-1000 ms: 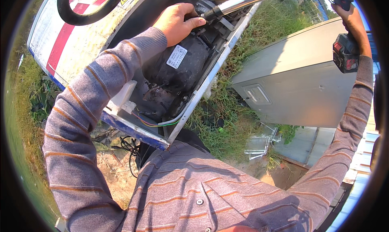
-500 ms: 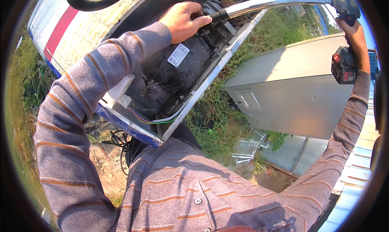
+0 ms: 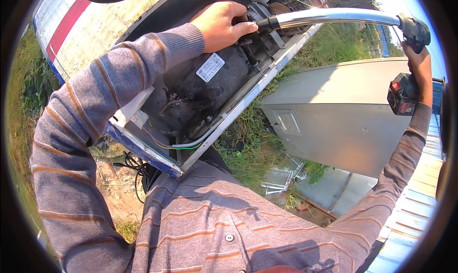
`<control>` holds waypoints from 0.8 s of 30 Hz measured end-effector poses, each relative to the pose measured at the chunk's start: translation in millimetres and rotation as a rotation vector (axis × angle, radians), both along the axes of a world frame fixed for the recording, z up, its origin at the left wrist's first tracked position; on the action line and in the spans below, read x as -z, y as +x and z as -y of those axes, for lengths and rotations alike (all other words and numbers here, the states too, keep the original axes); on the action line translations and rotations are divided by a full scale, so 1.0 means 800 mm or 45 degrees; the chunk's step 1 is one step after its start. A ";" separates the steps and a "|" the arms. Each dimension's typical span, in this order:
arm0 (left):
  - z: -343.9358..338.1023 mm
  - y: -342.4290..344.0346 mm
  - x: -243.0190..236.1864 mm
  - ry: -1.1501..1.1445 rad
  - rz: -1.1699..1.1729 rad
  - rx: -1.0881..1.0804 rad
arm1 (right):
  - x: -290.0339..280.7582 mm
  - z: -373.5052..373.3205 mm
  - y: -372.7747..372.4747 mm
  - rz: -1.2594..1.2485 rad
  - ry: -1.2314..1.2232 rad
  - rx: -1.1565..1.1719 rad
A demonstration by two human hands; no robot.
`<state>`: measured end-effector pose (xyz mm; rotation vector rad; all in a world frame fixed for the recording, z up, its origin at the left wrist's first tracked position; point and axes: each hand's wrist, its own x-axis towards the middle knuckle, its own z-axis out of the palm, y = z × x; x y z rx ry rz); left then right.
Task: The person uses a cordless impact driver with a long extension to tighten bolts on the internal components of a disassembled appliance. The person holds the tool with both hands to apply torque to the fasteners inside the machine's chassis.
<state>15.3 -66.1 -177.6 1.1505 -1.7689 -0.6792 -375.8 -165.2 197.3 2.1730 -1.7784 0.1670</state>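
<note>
My right hand (image 3: 418, 65), at the far right, is closed round the grip of a black cordless power tool (image 3: 414, 33) with a black and red battery pack. A long chrome tube (image 3: 329, 16) runs left from the tool's head, looking bowed in the wide view. My left hand (image 3: 224, 27) is closed on the tube's black end, over an open machine compartment. Below that hand sits a black compressor (image 3: 214, 84) with a white label (image 3: 210, 67). Whatever the tube's tip touches is hidden behind my fingers.
The compartment has a white metal rim (image 3: 257, 92); coloured wires (image 3: 179, 145) run along its near corner. A large grey metal cabinet (image 3: 334, 125) lies to the right on grass. White frame pieces (image 3: 284, 180) lie near it. Black cable (image 3: 131, 165) hangs at lower left.
The tool and my right hand have shifted slightly right and down in the picture, while the compartment's near corner has slid a little left. Both hands keep their hold.
</note>
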 end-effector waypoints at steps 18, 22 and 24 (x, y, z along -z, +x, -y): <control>-0.004 0.000 -0.004 -0.021 0.016 -0.039 | 0.005 -0.028 0.029 0.167 0.053 -0.003; -0.003 0.000 -0.002 -0.019 0.042 -0.059 | -0.003 -0.025 0.023 0.133 0.113 0.002; -0.003 -0.001 -0.002 -0.027 0.013 -0.059 | -0.006 -0.020 0.017 0.141 0.093 0.007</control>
